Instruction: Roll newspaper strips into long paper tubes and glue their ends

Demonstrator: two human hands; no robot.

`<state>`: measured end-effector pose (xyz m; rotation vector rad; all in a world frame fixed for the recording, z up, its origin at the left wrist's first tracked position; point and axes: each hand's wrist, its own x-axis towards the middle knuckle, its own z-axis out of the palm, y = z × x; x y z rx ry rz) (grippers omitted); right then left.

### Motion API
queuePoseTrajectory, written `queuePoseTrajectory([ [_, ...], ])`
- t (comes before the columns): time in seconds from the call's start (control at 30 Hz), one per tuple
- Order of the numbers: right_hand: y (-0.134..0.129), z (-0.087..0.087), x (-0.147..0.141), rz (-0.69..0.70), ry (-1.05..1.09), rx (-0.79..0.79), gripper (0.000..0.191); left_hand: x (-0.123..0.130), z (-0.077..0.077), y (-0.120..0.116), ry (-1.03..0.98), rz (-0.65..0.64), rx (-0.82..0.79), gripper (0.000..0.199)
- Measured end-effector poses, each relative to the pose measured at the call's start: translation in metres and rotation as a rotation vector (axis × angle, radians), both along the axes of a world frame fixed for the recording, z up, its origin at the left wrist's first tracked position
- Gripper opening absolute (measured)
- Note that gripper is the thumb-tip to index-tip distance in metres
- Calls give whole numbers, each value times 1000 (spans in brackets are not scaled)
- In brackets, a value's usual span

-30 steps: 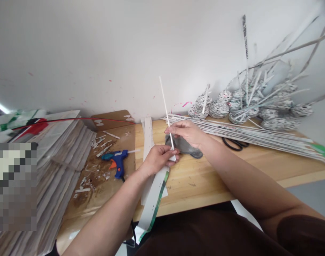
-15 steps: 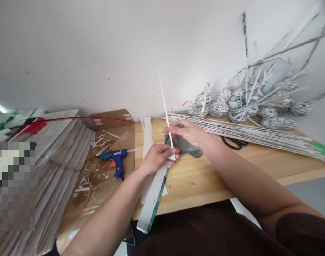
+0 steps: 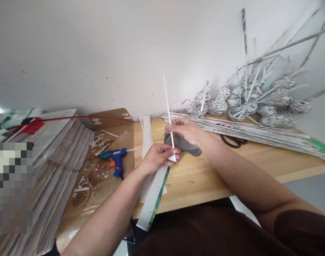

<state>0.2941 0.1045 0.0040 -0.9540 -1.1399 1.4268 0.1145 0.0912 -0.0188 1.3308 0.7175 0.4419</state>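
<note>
A thin white paper tube (image 3: 166,96) stands slanted above the table, widening at its lower end into a long paper strip (image 3: 155,199) with a green edge. My left hand (image 3: 159,157) is closed on the strip where it wraps into the tube. Higher up, my right hand (image 3: 185,130) pinches the tube between thumb and fingers. Behind the hands, partly covered by them, lies a grey mesh cloth (image 3: 181,143). More white paper strips (image 3: 147,133) lie on the table beneath and beyond my left hand.
A blue glue gun (image 3: 119,160) lies on stained cardboard among paper scraps (image 3: 83,185). Stacked paper (image 3: 61,156) stands at left. Along the wall are woven paper shapes (image 3: 218,105), a bundle of paper tubes (image 3: 239,131) and black scissor-like handles (image 3: 233,142).
The tube's upper end has swung slightly right and stands steeper. My right fingers have shifted a little on it; the left hand keeps its grip. The view has moved slightly.
</note>
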Motion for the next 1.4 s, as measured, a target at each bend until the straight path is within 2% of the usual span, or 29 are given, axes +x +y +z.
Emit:
queuePoseTrajectory([
  [0.17, -1, 0, 1, 75, -24, 22, 26, 0, -2, 1, -22, -14, 3, 37],
  [0.3, 0, 1, 1, -18, -6, 16, 25, 0, -3, 1, -24, -7, -10, 37],
  [0.43, 2, 1, 2, 47, 21, 55, 26, 0, -1, 0, -10, -10, -10, 37],
  [0.6, 1, 3, 2, -71, 46, 46, 25, 1, -1, -1, 14, -31, 23, 35],
  [0.73, 1, 4, 2, 21, -15, 71, 27, 1, -1, -2, 11, -12, 28, 35],
  [0.9, 0, 6, 2, -115, -71, 110, 25, 1, 0, -2, 28, -38, 15, 34],
  [1.03, -3, 8, 5, 79, -120, 89, 26, 0, 0, -1, 17, -2, 34, 35],
  [1.07, -3, 8, 6, 92, -138, 88, 25, 0, 0, -1, 14, -5, 37, 35],
  [1.2, -2, 7, 7, -10, -98, 100, 23, 0, -1, -1, 13, -34, 41, 35],
  [1.33, -3, 7, 7, 106, -149, 100, 25, 1, -1, -1, 16, -1, 25, 36],
  [1.4, -3, 7, 6, 81, -162, 98, 25, 1, 0, -2, 8, -15, 17, 36],
])
